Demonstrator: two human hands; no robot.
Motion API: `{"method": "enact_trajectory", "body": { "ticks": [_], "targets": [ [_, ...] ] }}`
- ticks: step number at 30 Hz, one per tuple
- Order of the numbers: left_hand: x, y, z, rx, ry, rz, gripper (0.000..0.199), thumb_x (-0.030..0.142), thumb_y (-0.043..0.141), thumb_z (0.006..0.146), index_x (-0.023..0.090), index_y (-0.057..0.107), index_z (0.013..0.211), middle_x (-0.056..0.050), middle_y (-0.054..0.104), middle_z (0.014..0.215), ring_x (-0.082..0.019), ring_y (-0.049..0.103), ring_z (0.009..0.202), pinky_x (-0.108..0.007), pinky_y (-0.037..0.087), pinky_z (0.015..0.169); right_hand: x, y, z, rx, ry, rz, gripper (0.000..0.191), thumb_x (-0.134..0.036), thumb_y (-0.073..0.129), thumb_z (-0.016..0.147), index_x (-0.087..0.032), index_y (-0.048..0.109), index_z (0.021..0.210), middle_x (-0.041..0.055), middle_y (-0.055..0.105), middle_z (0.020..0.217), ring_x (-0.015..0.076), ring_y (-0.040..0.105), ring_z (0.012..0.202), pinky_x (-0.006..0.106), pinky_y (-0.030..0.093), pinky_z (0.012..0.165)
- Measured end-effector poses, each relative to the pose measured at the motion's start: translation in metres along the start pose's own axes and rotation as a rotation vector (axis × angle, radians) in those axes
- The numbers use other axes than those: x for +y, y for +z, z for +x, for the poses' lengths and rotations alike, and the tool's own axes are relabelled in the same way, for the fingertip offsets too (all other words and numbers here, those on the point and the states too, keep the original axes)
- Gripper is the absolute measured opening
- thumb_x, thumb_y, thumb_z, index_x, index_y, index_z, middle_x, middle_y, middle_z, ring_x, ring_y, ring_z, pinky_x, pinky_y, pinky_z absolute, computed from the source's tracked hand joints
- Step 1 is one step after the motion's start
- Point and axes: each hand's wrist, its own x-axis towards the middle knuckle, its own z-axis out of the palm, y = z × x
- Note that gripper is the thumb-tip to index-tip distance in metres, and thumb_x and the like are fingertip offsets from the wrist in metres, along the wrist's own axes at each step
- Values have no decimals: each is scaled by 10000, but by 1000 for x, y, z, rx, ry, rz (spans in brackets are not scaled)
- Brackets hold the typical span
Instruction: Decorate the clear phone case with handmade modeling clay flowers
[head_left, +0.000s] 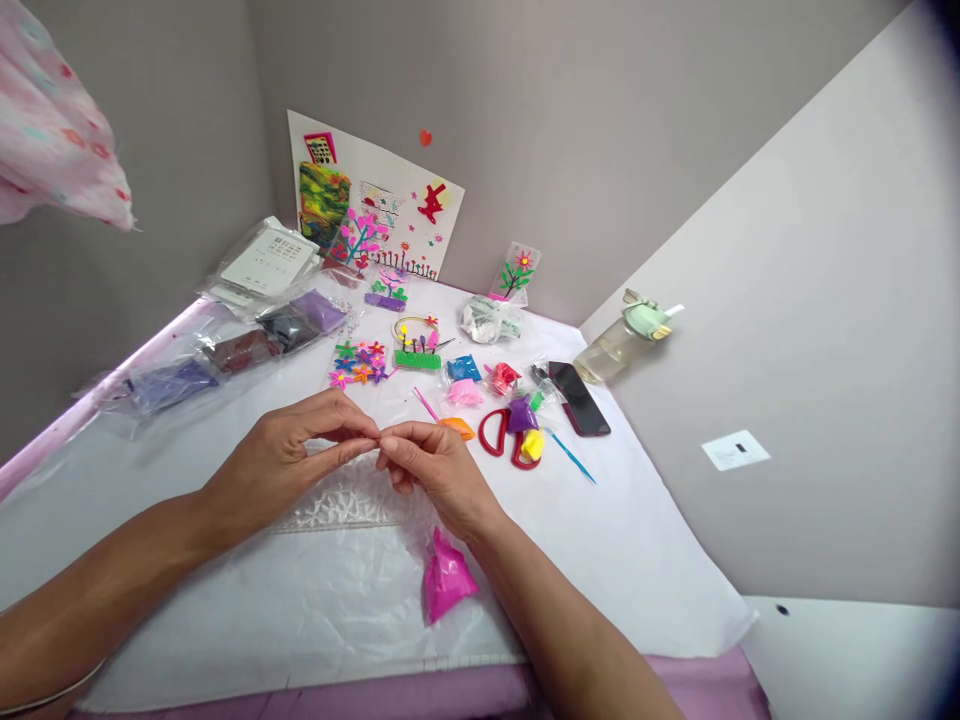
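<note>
My left hand [300, 447] and my right hand [435, 465] meet fingertip to fingertip above the middle of the table. Thumb and forefinger of each are pinched together; whatever lies between them is too small or hidden to name. Under the hands is a clear textured plastic sheet [341, 500]. Just below my right hand, a bright pink packet of clay [448, 580] rests on the white table cover [300, 600]. Beyond the fingers lie an orange piece [457, 428] and a thin pink tool [426, 403].
Red-handled scissors [491, 433], a purple clay packet [523, 414], a blue tool [574, 458] and a phone [581, 398] lie to the right. A bottle [622, 340] stands beyond. Clay flower pieces [360, 362] and bagged clay [244, 350] sit at the back left, before a decorated board [405, 215].
</note>
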Motion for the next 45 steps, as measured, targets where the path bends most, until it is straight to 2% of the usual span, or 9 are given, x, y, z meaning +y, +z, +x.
{"method": "enact_trajectory", "body": {
  "ticks": [8, 10, 15, 18, 21, 26, 32, 39, 45],
  "targets": [
    [-1, -9, 3, 13, -149, 21, 227, 469, 655, 936, 321, 826, 951, 13, 775, 888, -190, 685, 797, -274, 543, 764, -1, -1, -1, 17, -32, -77, 389, -560, 799, 814, -177, 736, 789, -10, 664, 698, 85, 477, 559, 241, 338, 530],
    [-3, -11, 4, 13, -164, 39, 256, 487, 628, 941, 324, 824, 959, 14, 762, 882, -187, 678, 782, -272, 546, 749, -1, -1, -1, 24, -26, -77, 382, -551, 817, 798, -180, 727, 794, -18, 657, 683, 82, 468, 548, 240, 331, 524],
    [-7, -12, 7, -25, -218, 1, 248, 510, 684, 873, 304, 792, 959, -6, 772, 1001, -236, 703, 952, -306, 550, 846, -2, 0, -1, 61, 2, -63, 411, -491, 936, 656, -201, 686, 805, -46, 645, 652, 82, 470, 532, 237, 334, 520],
    [-7, -12, 8, -37, -241, 23, 267, 542, 688, 858, 285, 757, 872, -1, 758, 920, -233, 680, 881, -306, 523, 804, -2, 0, -1, 63, -1, -80, 392, -500, 906, 699, -196, 681, 805, -41, 650, 657, 80, 464, 525, 240, 337, 523],
    [-6, -13, 6, -77, -247, 100, 367, 599, 628, 894, 261, 693, 766, 9, 681, 774, -204, 611, 749, -291, 452, 683, -2, -1, -3, 53, -13, -100, 367, -520, 845, 769, -193, 681, 793, -35, 649, 667, 78, 462, 526, 241, 342, 527],
    [-8, -13, 4, -108, -232, 199, 567, 661, 493, 973, 228, 418, 616, 36, 395, 606, -153, 407, 570, -279, 318, 542, -2, -2, -4, 33, -14, -130, 413, -586, 799, 801, -193, 673, 775, -24, 655, 691, 83, 479, 546, 238, 349, 530],
    [-10, -13, 6, -150, -196, 100, 311, 543, 593, 948, 260, 685, 858, 8, 706, 847, -206, 630, 802, -270, 477, 692, -3, 0, -3, 34, 9, -137, 404, -525, 908, 701, -201, 692, 811, -35, 662, 688, 86, 481, 544, 237, 367, 533],
    [-19, -11, 5, -184, -230, 29, 239, 486, 617, 927, 299, 763, 954, -3, 786, 995, -240, 706, 968, -298, 527, 846, -1, -1, -6, 38, -48, -221, 307, -491, 746, 869, -194, 711, 802, -25, 651, 689, 90, 468, 563, 247, 376, 568],
    [-20, -11, 6, -176, -235, 118, 285, 533, 618, 908, 298, 779, 912, -6, 794, 961, -250, 710, 921, -311, 504, 823, 0, -1, -4, 34, -36, -222, 264, -443, 821, 813, -199, 721, 826, -33, 649, 686, 101, 496, 584, 249, 392, 582]
  ]
}}
